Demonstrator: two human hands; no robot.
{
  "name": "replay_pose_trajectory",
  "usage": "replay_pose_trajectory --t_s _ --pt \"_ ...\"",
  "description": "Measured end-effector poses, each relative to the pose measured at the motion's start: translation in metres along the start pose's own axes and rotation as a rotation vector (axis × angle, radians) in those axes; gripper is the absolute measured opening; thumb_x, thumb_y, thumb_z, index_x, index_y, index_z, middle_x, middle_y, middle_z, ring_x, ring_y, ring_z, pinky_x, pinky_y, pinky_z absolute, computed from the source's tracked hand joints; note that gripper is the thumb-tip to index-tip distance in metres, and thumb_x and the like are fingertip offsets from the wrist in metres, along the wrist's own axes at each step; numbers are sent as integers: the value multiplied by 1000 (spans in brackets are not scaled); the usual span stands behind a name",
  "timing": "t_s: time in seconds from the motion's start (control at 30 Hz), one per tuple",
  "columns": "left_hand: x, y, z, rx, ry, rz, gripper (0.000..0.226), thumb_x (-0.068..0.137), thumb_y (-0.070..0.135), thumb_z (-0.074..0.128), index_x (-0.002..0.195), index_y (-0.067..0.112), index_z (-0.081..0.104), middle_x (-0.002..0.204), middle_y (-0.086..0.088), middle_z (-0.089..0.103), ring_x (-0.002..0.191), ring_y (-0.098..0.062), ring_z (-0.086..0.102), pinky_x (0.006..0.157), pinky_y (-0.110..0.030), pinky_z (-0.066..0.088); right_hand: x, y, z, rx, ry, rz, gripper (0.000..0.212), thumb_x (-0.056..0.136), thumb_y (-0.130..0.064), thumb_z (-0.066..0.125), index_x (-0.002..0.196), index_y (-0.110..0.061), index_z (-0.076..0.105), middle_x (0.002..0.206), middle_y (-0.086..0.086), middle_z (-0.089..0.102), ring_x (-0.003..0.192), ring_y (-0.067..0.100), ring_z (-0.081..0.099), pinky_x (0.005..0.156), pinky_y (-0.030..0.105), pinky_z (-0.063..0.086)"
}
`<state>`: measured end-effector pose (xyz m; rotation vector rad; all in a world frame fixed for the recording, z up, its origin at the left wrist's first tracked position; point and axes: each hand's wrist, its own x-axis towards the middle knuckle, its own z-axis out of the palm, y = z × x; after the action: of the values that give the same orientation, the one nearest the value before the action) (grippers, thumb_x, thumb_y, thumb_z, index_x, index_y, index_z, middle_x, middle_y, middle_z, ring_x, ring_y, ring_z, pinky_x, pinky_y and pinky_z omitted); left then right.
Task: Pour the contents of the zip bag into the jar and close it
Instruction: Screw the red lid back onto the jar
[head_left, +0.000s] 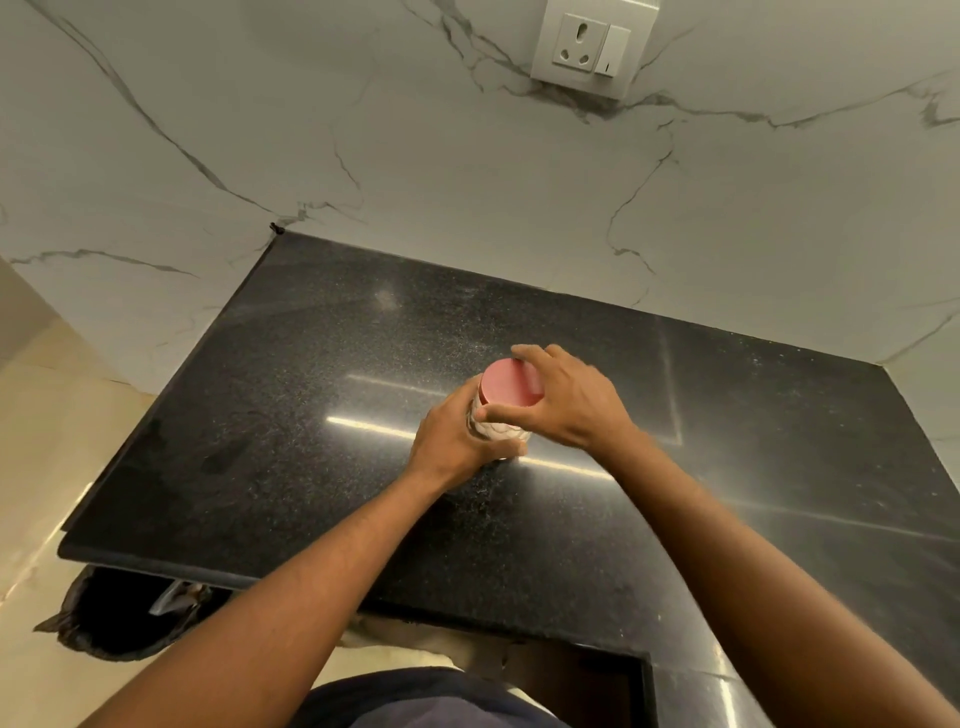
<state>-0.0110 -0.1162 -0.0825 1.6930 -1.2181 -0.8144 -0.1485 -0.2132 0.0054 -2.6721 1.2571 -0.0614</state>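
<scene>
A clear jar (497, 429) with pale contents stands upright on the black granite counter (291, 415), near its middle. A red round lid (503, 383) sits on top of the jar. My left hand (457, 436) wraps around the jar's body from the left. My right hand (563, 397) grips the lid from the right, fingers curled over its far edge and thumb on its near side. No zip bag is in view.
A marble-patterned wall rises behind the counter, with a white socket and switch (589, 49) high up. A bin lined with a black bag (130, 608) stands on the floor below the counter's left front edge. Fine specks dot the counter around the jar.
</scene>
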Motion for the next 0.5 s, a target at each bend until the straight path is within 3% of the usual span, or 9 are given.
replay_pose_trajectory --t_s 0.07,0.17,0.3,0.4,0.5 --pt "-4 -5 -4 -15 -29 -16 113 66 51 95 160 36 34 152 4 58 136 -17 57 113 -47 51 -20 13 24 286 41 46 108 73 -89 57 159 -32 23 150 0 49 126 20 57 100 40 51" --pt "-13 -11 -11 -41 -32 -53 116 73 52 90 166 28 24 168 -1 38 152 -18 39 123 -47 39 -47 20 62 714 47 159 108 77 -71 75 161 -40 14 165 -5 34 143 15 44 116 45 42" --pt "-10 -6 -13 -70 -39 17 79 86 27 86 155 26 47 149 3 62 134 -6 57 114 -35 51 -50 8 86 886 129 183 85 81 -54 82 151 -39 37 149 -12 53 128 4 56 109 37 52" --pt "8 -3 -22 -76 -31 7 78 84 24 88 152 24 51 144 4 66 131 -8 62 110 -31 53 -33 5 80 909 188 203 76 80 -48 83 144 -37 44 137 -16 58 115 -6 59 95 16 53" --pt "39 3 -39 -93 -79 3 84 80 25 91 153 20 50 142 6 65 127 -6 63 105 -20 53 -4 7 70 868 213 188 81 79 -53 83 147 -26 48 136 -11 60 116 3 62 95 21 53"
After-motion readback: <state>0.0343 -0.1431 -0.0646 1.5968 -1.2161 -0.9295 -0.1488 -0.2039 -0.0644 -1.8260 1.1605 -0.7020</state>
